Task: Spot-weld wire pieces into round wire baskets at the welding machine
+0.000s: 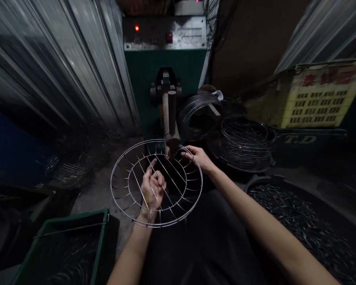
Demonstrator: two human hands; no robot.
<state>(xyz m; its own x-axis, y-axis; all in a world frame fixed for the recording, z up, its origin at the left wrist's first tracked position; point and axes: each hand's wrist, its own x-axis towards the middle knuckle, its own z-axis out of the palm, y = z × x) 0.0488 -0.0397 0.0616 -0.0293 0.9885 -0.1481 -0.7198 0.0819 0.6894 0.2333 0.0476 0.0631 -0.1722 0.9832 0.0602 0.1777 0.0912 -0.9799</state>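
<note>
A round wire basket (130,220) with a double outer ring, a smaller inner ring and straight wires across its bottom is tilted towards me at the spot welder's electrode arm (172,118). My left hand (153,189) is beneath it, seen through the bottom wires, with the index finger stretched forward and the other fingers curled against the wires. My right hand (197,157) has its fingers closed on the basket's far right rim, beside the electrode tip. The exact contact of the fingertips is partly hidden by the wires and the dark.
The green welding machine (166,59) with a lit red lamp stands ahead. Wire coils (246,136) lie to its right, near a yellow crate (317,99). A black tub (255,180) of small metal pieces is at right, a green bin (103,221) at lower left.
</note>
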